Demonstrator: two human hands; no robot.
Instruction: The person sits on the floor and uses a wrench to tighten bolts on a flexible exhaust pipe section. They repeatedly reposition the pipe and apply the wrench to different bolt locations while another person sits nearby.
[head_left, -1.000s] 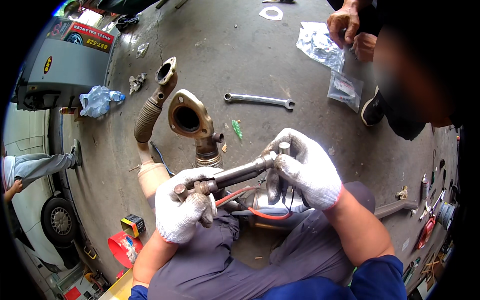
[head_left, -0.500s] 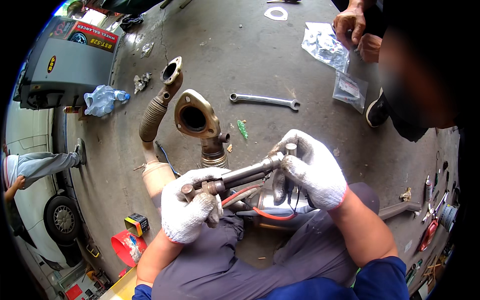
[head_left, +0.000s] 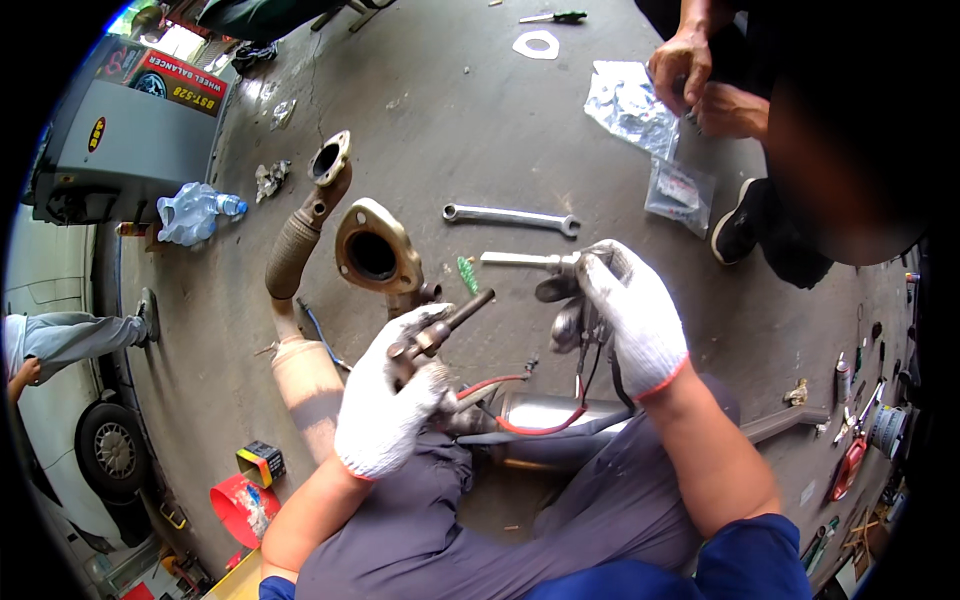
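My gloved left hand [head_left: 390,410] grips a dark, worn metal rod with a hex fitting [head_left: 468,310], its bare end pointing up and to the right. Held out by my gloved right hand [head_left: 638,315] is a brighter silver metal rod with a fitting [head_left: 518,259], pointing left; dark cables hang below that hand. A gap separates the two rods. Under them lies a shiny exhaust canister [head_left: 570,408] between my legs, with a red hose or wire [head_left: 540,432] over it. Just beyond my left hand stands a flanged exhaust pipe [head_left: 405,252].
Another flanged pipe with a flexible section [head_left: 292,245] lies to the left. A combination wrench [head_left: 510,216] and a green scrap [head_left: 467,274] are on the floor. Plastic bags [head_left: 628,105] lie near another person's hands [head_left: 690,75]. A plastic bottle [head_left: 195,214] sits by a grey machine [head_left: 130,130].
The two rods, held side by side before, are now apart. My right hand has turned its rod to point left; my left hand's rod now shows its free end. The view has shifted slightly.
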